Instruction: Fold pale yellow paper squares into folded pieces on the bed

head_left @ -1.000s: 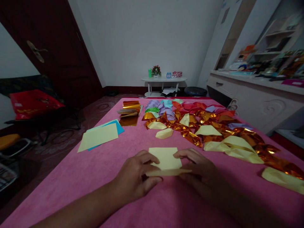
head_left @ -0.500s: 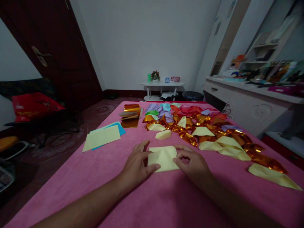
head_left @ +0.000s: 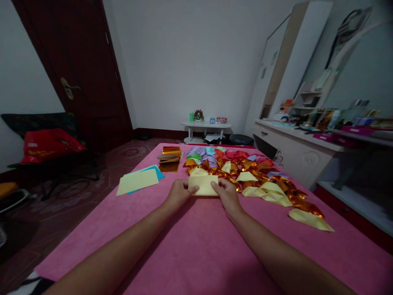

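A folded piece of pale yellow paper (head_left: 203, 185) is held up over the pink-covered table (head_left: 184, 246). My left hand (head_left: 181, 191) pinches its left edge, thumb in front and fingers behind. At the right edge my right hand (head_left: 226, 193) grips it in the same way. Just behind the paper lie folded yellow paper pieces (head_left: 247, 177) and shiny orange-gold foil pieces (head_left: 302, 200). Left of my hands rest flat yellow sheets (head_left: 138, 182) with a blue sheet (head_left: 159, 173) partly under them.
A stack of gold foil sheets (head_left: 169, 159) stands at the table's far left. Purple, red and green folded papers (head_left: 235, 155) fill the far right. Beyond are a small white table (head_left: 205, 124), a dresser (head_left: 294, 143) and a red bag (head_left: 52, 144) on a chair.
Both hands have moved forward with the yellow paper, which is now lifted and gripped at both ends. My right fingers have closed on its edge. The camera view has tilted up.
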### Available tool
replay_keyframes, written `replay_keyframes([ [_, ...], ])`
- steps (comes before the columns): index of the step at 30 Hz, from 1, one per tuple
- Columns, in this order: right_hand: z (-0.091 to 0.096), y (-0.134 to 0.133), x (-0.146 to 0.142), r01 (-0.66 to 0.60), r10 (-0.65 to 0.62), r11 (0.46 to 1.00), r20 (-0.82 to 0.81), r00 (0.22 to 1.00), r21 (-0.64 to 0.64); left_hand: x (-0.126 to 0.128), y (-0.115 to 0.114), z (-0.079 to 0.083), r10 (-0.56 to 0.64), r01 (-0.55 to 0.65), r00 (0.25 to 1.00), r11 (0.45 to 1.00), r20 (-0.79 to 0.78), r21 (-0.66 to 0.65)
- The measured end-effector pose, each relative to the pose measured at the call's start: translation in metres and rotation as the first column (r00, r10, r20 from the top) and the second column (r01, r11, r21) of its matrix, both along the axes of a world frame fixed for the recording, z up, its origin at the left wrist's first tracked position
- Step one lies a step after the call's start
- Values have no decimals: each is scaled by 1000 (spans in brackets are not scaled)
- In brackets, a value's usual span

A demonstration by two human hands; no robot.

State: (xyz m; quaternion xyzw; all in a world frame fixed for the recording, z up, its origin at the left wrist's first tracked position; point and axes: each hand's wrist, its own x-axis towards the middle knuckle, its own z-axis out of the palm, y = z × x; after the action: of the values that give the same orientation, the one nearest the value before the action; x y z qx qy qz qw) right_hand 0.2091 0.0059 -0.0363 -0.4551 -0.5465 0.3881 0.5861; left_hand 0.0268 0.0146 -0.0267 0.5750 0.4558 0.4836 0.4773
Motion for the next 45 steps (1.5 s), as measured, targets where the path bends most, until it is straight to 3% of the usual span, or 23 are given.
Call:
replay_keyframes([
  [5,-11,9,3,30,-29,999,-9,1000,40,7,-3,-8,45,-46,999,993,10,109],
  [11,-18,12,12,23,-22,999,-10,1000,46,2,-12,-4,71,-80,996,974,50,214],
  [20,-13,6,11,19,-17,998,-33,999,68,0,-11,-9,71,-87,994,974,81,207],
  [32,-11,6,11,142,-135,988,-111,985,58,4,-11,-11,102,-120,985,985,139,125],
  [45,-7,3,12,224,-219,973,-80,973,61,2,-10,-10,152,-175,978,970,146,168],
])
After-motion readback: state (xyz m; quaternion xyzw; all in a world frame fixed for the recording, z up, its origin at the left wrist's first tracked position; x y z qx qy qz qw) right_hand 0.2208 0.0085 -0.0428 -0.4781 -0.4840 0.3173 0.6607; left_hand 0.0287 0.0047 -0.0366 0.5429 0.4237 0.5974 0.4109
